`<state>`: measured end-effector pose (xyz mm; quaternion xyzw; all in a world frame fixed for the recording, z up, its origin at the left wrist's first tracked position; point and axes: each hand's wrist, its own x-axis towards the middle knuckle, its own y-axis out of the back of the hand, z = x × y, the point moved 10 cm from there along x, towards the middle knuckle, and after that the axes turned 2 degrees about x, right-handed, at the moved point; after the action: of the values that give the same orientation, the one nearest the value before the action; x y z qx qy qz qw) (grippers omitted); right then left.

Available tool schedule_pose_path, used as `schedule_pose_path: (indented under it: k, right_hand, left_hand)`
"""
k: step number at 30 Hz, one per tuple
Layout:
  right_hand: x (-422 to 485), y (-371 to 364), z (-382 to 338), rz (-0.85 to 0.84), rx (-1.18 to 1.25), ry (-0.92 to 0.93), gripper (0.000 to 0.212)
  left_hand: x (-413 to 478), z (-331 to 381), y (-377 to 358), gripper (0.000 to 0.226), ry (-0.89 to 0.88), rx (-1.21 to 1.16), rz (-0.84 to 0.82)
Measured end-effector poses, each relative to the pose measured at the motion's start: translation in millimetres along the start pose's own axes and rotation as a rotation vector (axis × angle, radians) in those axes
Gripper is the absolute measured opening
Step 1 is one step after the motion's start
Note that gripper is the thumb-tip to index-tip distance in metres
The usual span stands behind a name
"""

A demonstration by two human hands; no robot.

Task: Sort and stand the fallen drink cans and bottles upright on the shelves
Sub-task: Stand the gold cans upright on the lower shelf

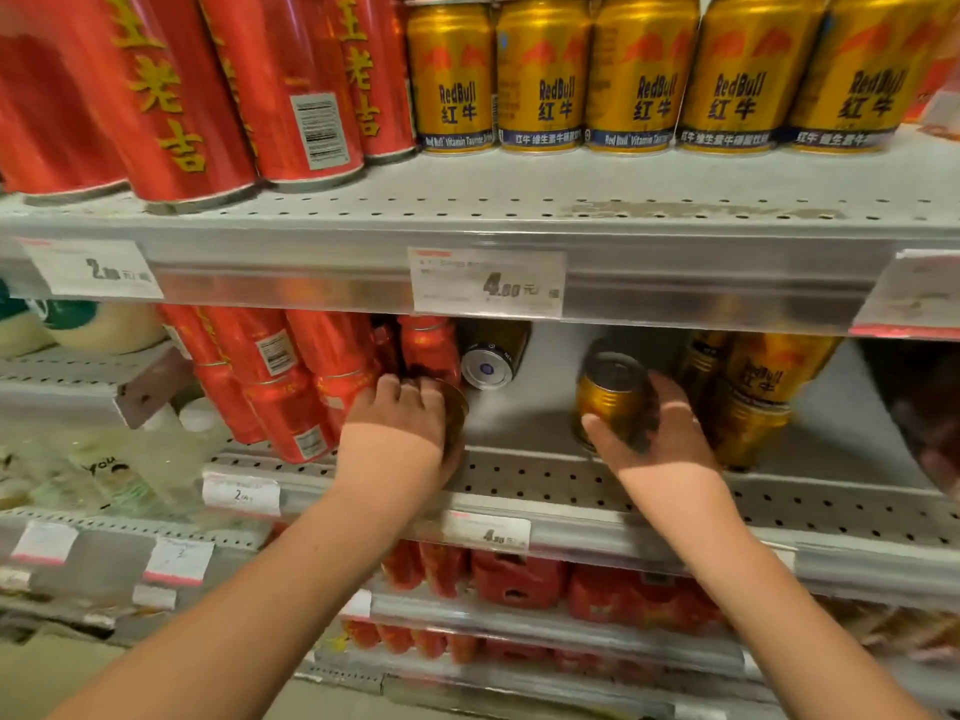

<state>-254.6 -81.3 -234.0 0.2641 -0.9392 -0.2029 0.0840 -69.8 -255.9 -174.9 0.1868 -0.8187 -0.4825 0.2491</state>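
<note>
Left hand [400,413] curled over gold metal drink can [458,415], mostly hidden under palm, on perforated grey middle shelf [545,480]. Right hand [660,433] wraps second gold can [610,397], thumb on near side. Between hands, further back: third gold can [491,363] on its side, base outward. Cans likely rigid, smooth, slippery; grip mid-body. Upper shelf edge [675,283] low over knuckles. Open room between hands; red cans [291,387] crowd left hand.

Head view, close, forward-down onto the middle shelf [571,483].
</note>
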Motion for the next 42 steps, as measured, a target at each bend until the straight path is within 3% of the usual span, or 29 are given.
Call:
schedule_pose_path:
  k: [5, 9, 11, 15, 17, 26, 30, 35, 42]
  right_hand:
    - [0, -2, -5, 0.210, 0.048, -0.054, 0.073]
    - [-8, -5, -9, 0.255, 0.032, -0.074, 0.056]
    - [-14, -6, -10, 0.263, 0.008, -0.058, 0.048]
    - [-25, -12, -5, 0.224, 0.064, -0.083, 0.067]
    - [-26, -14, 0, 0.193, 0.092, -0.102, 0.064]
    - [-20, -25, -6, -0.007, 0.010, -0.092, 0.090]
    - [-18, -27, -8, -0.015, -0.010, -0.094, 0.094]
    - [-20, -26, -10, -0.035, -0.026, -0.088, 0.087]
    - [-19, -22, -4, -0.034, -0.021, -0.087, 0.071]
  left_hand:
    - [-7, -1, 4, 0.068, -0.161, -0.332, 0.116]
    - [-7, -15, -10, 0.072, -0.069, -0.961, 0.001]
    - [-7, -5, -14, 0.077, -0.125, -1.091, -0.041]
    - [-9, 11, -16, 0.082, -0.189, -1.217, 0.000]
    - [-9, 16, -17, 0.080, -0.183, -1.237, 0.033]
    - [19, 3, 8, 0.065, 0.092, -1.749, 0.145]
    - [50, 20, 29, 0.060, 0.093, -1.679, 0.077]
    - [58, 51, 45, 0.050, -0.059, -1.552, -0.058]
    - [56, 65, 46, 0.050, -0.092, -1.528, -0.134]
